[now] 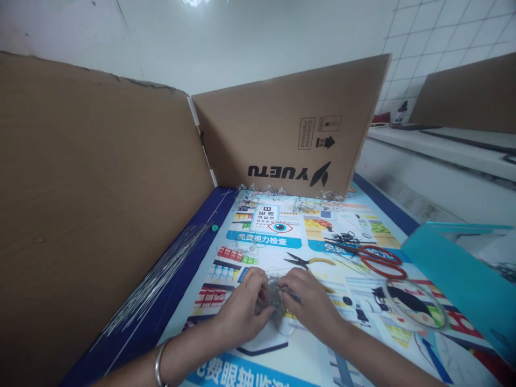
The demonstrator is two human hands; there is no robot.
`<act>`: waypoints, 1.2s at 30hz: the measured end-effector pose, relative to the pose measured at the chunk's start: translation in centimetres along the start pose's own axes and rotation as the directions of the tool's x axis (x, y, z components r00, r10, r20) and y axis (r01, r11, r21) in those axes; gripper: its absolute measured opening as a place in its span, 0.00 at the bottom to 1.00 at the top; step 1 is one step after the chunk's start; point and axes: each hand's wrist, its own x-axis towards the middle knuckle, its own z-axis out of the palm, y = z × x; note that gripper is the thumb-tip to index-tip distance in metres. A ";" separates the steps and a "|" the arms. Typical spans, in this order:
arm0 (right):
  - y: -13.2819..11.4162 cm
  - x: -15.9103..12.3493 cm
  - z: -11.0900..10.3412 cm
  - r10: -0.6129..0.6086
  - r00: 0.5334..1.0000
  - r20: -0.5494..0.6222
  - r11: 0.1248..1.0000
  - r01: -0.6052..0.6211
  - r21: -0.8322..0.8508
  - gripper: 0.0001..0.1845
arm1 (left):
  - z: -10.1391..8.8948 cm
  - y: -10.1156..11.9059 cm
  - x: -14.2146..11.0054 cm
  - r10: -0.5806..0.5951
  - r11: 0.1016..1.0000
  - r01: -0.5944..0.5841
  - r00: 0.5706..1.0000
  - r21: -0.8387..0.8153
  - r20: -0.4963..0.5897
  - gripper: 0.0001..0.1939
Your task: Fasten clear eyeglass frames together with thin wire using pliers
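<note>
My left hand (250, 309) has its fingers and thumb closed on the left side of a small greyish, see-through wire piece (276, 295). From the other side, my right hand (308, 301) pinches the same piece; its exact kind is too blurred to tell. Thin loops of wire stick out above and below it. Just beyond my right hand lie pliers (300, 261) with yellow handles, jaws pointing left. Red-handled scissors (381, 259) rest farther right, their blades near a tangle of black wire (346, 239).
Straight thin wires (157, 274) lie along the left edge. Small clear wired pieces (270, 190) line the foot of a cardboard panel (282, 129); another panel (100, 188) stands at left. A wire coil (443, 317) and a teal box (455, 269) are at right.
</note>
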 end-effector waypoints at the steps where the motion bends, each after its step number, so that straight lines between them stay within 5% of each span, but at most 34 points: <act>1: 0.1 -0.1 0.0 -0.005 1.000 -0.005 1.000 0.005 -0.003 0.06 | 0.0 0.0 0.0 0.000 1.000 0.000 1.000 0.002 -0.003 0.17; 36: -0.3 -0.5 -0.7 0.017 1.000 -0.002 0.999 -0.017 0.037 0.07 | -0.5 0.0 -0.2 -0.021 0.999 0.025 0.997 0.048 -0.076 0.09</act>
